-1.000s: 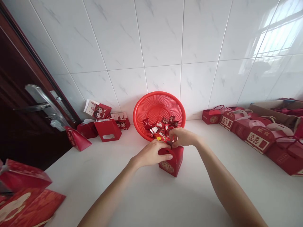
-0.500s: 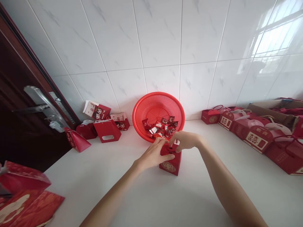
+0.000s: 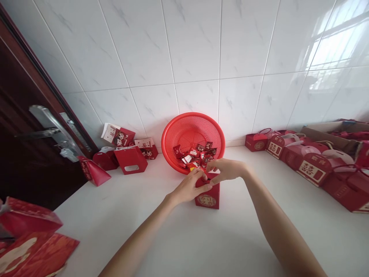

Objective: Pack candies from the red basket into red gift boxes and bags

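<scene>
A small red gift box (image 3: pixel 207 201) with a round gold emblem stands upright on the white tabletop. My left hand (image 3: pixel 190 186) grips its top from the left, thumb lying along the front edge. From the right, my right hand (image 3: pixel 226 171) pinches at the box's top flaps, its fingers curled close to the left fingertips. Both hands partly hide the top of the box. Just behind it, a red plastic basket (image 3: pixel 193 125) leans tilted against the wall, with several wrapped candies (image 3: pixel 198 153) lying inside.
Several red boxes with handles (image 3: pixel 313 169) line the right side beside an open cardboard carton (image 3: pixel 319 130). On the left are a red box with a window (image 3: pixel 131 159), a red pouch-shaped box (image 3: pixel 93 171) and red bags (image 3: pixel 37 250). A dark door (image 3: pixel 29 154) borders the table.
The gift box has turned so its emblem side faces me more squarely. My right fingers have shifted on the top flaps, and the white-edged flap there has been lowered.
</scene>
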`<state>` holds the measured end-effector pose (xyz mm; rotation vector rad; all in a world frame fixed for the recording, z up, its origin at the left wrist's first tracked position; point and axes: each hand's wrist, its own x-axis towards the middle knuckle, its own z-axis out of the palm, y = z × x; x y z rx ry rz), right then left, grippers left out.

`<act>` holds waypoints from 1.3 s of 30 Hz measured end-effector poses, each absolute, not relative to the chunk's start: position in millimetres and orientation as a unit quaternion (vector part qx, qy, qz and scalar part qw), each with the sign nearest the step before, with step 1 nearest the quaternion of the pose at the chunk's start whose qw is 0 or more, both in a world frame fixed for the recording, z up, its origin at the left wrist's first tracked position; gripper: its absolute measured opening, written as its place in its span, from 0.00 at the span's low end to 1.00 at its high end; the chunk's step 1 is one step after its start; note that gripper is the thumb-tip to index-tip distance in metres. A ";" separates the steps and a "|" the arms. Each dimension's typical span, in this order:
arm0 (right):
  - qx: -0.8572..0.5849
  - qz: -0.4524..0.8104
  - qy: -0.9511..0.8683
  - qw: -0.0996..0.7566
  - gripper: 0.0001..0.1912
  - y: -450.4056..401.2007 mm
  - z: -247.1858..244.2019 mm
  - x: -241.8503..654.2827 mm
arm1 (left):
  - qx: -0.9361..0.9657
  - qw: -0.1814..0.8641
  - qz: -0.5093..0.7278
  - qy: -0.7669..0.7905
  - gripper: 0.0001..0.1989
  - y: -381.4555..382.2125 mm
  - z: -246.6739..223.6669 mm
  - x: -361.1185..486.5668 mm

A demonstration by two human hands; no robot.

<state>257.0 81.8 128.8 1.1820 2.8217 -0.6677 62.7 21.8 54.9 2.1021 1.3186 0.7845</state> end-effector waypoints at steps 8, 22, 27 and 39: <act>0.356 -0.236 0.899 -0.098 0.37 79.8 89.2 265.4 | 0.719 0.214 0.399 0.527 0.15 24.0 26.2 66.6; 0.259 -0.346 0.840 -0.328 0.31 46.7 5.1 263.7 | 0.684 0.282 0.478 0.474 0.22 -17.6 -7.6 55.4; 0.228 -0.327 0.858 -0.323 0.37 46.1 -0.9 264.7 | 0.682 0.268 0.490 0.473 0.22 -17.6 -5.9 55.5; 0.347 -0.248 0.793 -0.435 0.30 55.6 30.8 289.3 | 0.632 0.299 0.527 0.483 0.30 -14.0 -15.9 53.3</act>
